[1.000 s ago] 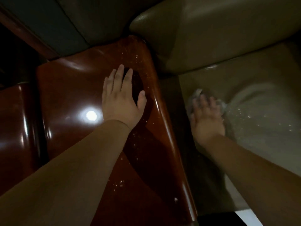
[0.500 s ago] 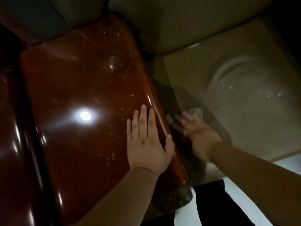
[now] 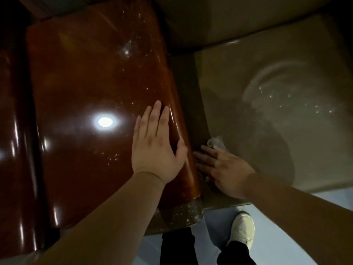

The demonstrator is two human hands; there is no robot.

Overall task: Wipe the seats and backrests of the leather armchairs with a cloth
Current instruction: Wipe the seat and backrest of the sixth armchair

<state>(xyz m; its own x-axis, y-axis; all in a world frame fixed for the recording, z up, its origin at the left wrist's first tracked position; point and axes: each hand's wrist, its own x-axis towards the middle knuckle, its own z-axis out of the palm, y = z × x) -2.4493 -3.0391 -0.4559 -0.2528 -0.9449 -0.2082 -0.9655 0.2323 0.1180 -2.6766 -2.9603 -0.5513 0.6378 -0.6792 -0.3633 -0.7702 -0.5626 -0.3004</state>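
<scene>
A tan leather seat cushion [image 3: 271, 88] fills the right half of the view, with curved wet wipe streaks on it. Its backrest [image 3: 219, 20] rises at the top. A glossy brown wooden armrest [image 3: 91, 77] runs down the middle left. My left hand [image 3: 156, 148] rests flat on the armrest near its right edge, fingers straight. My right hand [image 3: 223, 167] presses a small pale cloth [image 3: 216, 143] onto the seat's left front corner, beside the armrest. Only a bit of the cloth shows past my fingertips.
A second dark glossy armrest [image 3: 13, 150] lies at the far left. The front end of the middle armrest [image 3: 181, 213] is dusty. Below are a pale blue floor [image 3: 286, 217], my white shoe [image 3: 242, 228] and dark trousers.
Both hands have come toward the chair's front edge. The right hand has dragged the cloth from the middle left of the seat to its front left corner.
</scene>
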